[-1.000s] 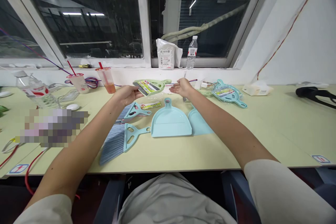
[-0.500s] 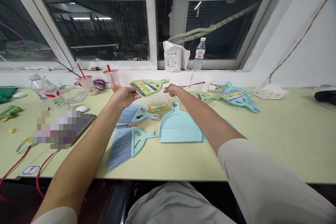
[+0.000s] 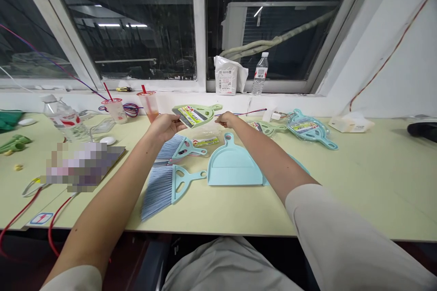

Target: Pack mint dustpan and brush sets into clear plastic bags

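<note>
My left hand [image 3: 165, 126] grips the brush end of a green dustpan and brush set [image 3: 205, 111], which has a bright label and is raised above the table. Close to the set's handle is my right hand [image 3: 228, 119], its fingers pinched together; what they hold is too small to make out. Below lies clear plastic with a yellow-green label card [image 3: 205, 141]. Light blue hand brushes [image 3: 182, 182] [image 3: 180, 147] rest on the left, bristles pointing left. A light blue dustpan [image 3: 235, 168] lies beside them, and my right forearm partly covers another blue piece.
Wrapped sets, one green [image 3: 268, 127] and one blue [image 3: 310, 129], lie at the back right near a tissue pack [image 3: 351, 122]. Drink cups [image 3: 116, 111] [image 3: 149, 102], a large bottle [image 3: 63, 118] and a booklet [image 3: 112, 159] stand or lie left. A water bottle [image 3: 260, 75] stands on the sill.
The green set stays in my left hand, seen slightly lower and further right. My right hand remains by its handle, fingers pinched. The whole view has shifted a little.
</note>
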Demonstrator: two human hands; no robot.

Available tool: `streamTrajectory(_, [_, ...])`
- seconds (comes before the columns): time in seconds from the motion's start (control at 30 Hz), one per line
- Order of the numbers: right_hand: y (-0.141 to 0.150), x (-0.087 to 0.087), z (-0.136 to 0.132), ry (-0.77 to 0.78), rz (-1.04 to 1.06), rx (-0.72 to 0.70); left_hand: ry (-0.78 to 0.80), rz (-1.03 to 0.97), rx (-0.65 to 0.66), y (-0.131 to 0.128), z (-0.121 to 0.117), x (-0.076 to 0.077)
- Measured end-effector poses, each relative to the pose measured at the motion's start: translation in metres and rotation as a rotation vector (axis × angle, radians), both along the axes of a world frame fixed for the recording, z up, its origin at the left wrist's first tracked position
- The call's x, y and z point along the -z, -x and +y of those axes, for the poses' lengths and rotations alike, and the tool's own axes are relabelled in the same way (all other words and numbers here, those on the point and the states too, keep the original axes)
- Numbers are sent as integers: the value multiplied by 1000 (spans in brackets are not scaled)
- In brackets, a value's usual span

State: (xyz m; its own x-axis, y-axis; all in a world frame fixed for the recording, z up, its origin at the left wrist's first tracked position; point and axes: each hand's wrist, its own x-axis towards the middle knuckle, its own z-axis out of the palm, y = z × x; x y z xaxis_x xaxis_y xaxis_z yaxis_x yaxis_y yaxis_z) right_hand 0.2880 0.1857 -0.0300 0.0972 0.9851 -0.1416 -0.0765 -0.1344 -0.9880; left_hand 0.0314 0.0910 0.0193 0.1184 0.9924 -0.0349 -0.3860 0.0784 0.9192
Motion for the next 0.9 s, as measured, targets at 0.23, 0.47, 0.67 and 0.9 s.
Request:
streamTrajectory(0.23, [-63,-11,-38,-12,162,93,-5,7,-10,2,3,1])
streamTrajectory(0.47, [-156,1,-119,-174,275,3,24,57,121,-16,-6,13])
streamTrajectory(0.67, [-166,0,-149,-301,245,-46,75,68,162,-27,-10,23])
streamTrajectory(0.9, [-150,4,-163,-391,138,-180,56,108,149,-21,-11,15])
